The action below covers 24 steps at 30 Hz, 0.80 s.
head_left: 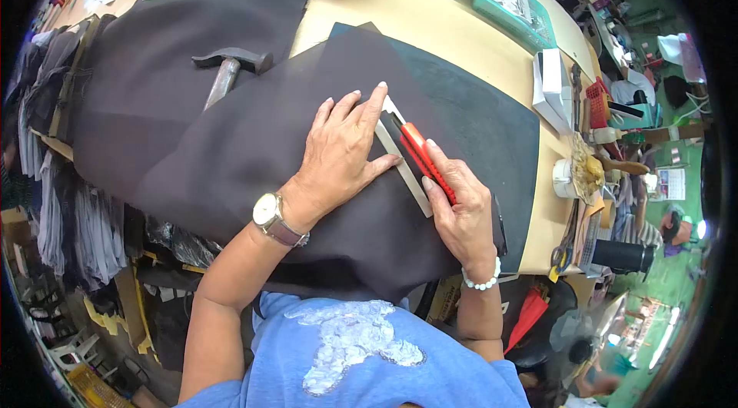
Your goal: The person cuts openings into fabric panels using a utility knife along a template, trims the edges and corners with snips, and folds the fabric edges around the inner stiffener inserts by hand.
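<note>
My left hand (338,143) lies with fingers stretched and spread on a dark brown sheet of material (231,154). Its index fingertip and thumb press on a narrow, pale straight strip (413,184), which looks like a ruler. In my right hand (465,212) is a red utility knife (419,148), held along the strip's right side with its blade end pointing away from me. Whether the blade touches the sheet I cannot tell. Part of the sheet rests over a dark mat (492,112), and its near edge hangs toward my lap.
A hammer (231,62) lies on the sheet at left. At the back stands a teal basket (544,33) of small pale pieces. Along the right edge are white boxes (550,89), a white tub (565,180) with a brush, and scissors (562,256). Dark garments (50,208) hang at left.
</note>
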Motion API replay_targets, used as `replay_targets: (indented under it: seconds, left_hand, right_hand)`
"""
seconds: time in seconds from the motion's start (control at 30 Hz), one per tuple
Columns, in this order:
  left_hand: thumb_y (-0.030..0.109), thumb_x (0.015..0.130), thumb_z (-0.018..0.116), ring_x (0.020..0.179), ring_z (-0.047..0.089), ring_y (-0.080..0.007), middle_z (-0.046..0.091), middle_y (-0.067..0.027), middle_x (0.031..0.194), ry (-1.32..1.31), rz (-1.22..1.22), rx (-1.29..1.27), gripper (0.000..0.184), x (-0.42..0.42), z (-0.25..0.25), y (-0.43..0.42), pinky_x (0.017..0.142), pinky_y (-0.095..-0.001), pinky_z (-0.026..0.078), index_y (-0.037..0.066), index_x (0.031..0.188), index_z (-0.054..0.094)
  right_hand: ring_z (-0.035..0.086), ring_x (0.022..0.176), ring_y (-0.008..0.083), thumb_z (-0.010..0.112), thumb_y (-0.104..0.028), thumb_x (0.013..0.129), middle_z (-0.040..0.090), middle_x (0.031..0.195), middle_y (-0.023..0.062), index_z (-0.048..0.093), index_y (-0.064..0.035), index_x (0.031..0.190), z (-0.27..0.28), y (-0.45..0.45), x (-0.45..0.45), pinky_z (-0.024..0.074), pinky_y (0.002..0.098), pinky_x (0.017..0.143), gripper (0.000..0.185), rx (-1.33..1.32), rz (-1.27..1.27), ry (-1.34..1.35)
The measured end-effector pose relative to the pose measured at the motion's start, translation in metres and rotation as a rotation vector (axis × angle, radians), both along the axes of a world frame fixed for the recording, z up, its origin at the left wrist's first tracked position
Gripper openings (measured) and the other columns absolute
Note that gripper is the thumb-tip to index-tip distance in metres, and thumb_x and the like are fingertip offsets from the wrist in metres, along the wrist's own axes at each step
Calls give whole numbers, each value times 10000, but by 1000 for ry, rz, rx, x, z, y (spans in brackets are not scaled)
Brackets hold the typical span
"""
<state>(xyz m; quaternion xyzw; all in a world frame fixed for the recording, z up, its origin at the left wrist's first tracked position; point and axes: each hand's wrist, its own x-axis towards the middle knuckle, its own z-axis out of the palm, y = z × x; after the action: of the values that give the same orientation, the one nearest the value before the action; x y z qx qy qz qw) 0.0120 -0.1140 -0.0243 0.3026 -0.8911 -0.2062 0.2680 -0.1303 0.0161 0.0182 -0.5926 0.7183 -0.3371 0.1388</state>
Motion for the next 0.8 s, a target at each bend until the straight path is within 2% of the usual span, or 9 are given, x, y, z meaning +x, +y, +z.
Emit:
replay_targets:
  seconds: [0.23,0.57,0.77,0.8]
  left_hand:
    - [388,701,746,1158,488,-331,535,-190,1220,-7,17,-34,850,0,-1,-1,987,-468,365,3,1351,357]
    - [359,688,759,1163,489,-329,521,-186,1246,-29,21,-26,855,0,0,0,989,-466,366,2,1352,355]
    - [350,686,760,1165,489,-325,529,-185,1236,-21,21,-31,853,0,-1,0,987,-461,368,0,1350,355]
    - [351,686,760,1166,489,-324,536,-184,1227,-21,20,-32,854,1,0,-1,987,-460,368,-3,1349,355]
  right_hand:
    - [633,680,263,597,6,782,625,868,141,562,-113,1243,-5,-4,0,506,351,618,478,33,10,64]
    - [628,662,250,600,1,797,624,850,143,562,-110,1246,-7,-5,0,494,347,603,465,4,3,49]
    - [625,688,314,596,-42,809,630,835,147,563,-114,1237,2,-8,2,490,388,620,435,78,-8,78]
    - [626,691,322,592,-63,815,632,823,151,563,-116,1231,8,-10,2,491,400,617,421,137,3,156]
